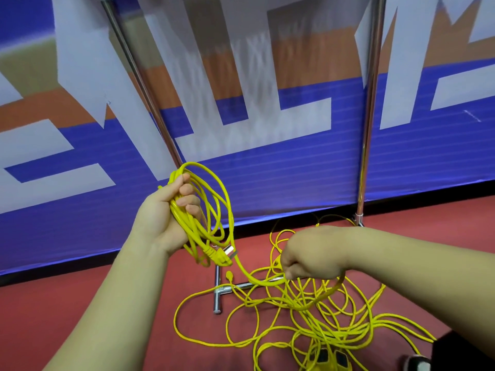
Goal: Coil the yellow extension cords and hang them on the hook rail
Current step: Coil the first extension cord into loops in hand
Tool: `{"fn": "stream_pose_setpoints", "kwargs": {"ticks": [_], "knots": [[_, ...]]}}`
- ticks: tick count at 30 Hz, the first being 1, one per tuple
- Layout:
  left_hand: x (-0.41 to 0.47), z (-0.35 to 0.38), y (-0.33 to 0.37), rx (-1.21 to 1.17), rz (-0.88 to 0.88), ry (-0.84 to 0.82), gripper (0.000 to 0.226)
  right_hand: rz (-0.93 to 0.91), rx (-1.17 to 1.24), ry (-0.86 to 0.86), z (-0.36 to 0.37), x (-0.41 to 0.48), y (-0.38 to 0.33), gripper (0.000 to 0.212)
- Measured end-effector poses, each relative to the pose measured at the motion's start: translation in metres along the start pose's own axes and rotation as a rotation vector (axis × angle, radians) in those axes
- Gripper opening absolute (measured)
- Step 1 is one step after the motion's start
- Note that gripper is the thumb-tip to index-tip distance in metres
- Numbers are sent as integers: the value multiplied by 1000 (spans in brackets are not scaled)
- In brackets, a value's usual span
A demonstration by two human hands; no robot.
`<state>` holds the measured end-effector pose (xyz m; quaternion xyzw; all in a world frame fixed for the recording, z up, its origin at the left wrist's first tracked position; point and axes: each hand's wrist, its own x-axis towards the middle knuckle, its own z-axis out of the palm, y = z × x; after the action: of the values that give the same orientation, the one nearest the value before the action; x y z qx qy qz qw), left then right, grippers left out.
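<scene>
Lower right, the floor is blocked by tangled cord and, bottom centre, a rack foot; lower left it is left bare.

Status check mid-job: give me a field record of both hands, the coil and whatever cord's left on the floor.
left hand: grips the coil, held up
plug: dangles at coil's lower end
right hand: grips the strand leading from coil
loose cord: tangled pile on red floor, uncoiled
hook rail: hooks not in view
</scene>
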<state>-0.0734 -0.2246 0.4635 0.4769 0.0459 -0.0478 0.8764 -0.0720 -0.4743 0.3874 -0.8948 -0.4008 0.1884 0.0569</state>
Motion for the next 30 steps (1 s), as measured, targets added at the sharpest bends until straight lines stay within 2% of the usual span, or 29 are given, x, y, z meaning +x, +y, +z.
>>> {"fn": "stream_pose_setpoints", "kwargs": {"ticks": [3, 5, 11, 15, 17, 21, 25, 30], "knots": [[7, -9, -1, -118, -19, -70, 16, -61, 93, 47, -13, -12, 0, 20], [11, -11, -4, -104, -14, -67, 9, -69, 166, 96, -22, -19, 4, 18], [19, -2, -18, 40, -46, -58, 6, -8, 251, 342, -39, -31, 31, 15], [24, 6, -27, 186, -44, -60, 8, 53, 226, 428, -46, -37, 38, 20], [25, 12, -31, 220, -41, -64, 11, 138, 142, 499, -46, -37, 42, 24], [27, 21, -31, 238, -41, -46, 11, 420, 14, 639, -44, -36, 58, 28], [24, 30, -23, 267, -40, -32, 24, 562, -36, 583, -39, -33, 76, 25], [13, 44, -15, 364, -25, -135, 22, 590, -144, 412, -27, -22, 79, 13]]}}
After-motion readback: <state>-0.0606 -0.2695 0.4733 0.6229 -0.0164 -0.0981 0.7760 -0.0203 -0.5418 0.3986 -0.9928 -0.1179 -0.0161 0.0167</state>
